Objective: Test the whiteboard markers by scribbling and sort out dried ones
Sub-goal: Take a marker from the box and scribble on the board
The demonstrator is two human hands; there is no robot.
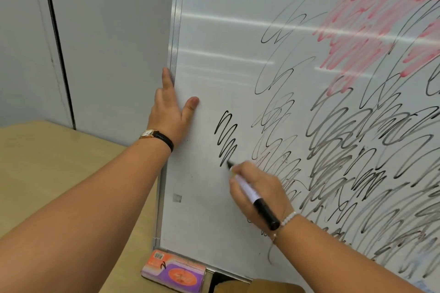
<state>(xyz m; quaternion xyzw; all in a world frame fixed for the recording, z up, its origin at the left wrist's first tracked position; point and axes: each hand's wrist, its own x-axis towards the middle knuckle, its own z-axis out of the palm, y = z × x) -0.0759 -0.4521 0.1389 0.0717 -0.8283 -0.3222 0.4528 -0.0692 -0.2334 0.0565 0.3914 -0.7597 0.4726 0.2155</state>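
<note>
The hands split the work: the left hand point(170, 112) lies flat-fingered on the whiteboard point(209, 74) edge; the right hand point(259, 188) pinches a marker point(252, 194), tip on board. Light, stiff, best gripped near its tip.

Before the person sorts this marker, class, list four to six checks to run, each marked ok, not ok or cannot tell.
1. Tip on the board: ok. The marker tip touches the whiteboard.
2. Ink strength: ok. The black scribble ending at the tip is dark and unbroken.
3. Board steadied: ok. The left hand rests flat at the board's left edge.
4. Grip: ok. The right hand curls its fingers round the marker.
5. Cap to hand: cannot tell. No loose cap shows.
6. Pile for dried markers: cannot tell. None is in view.
</note>
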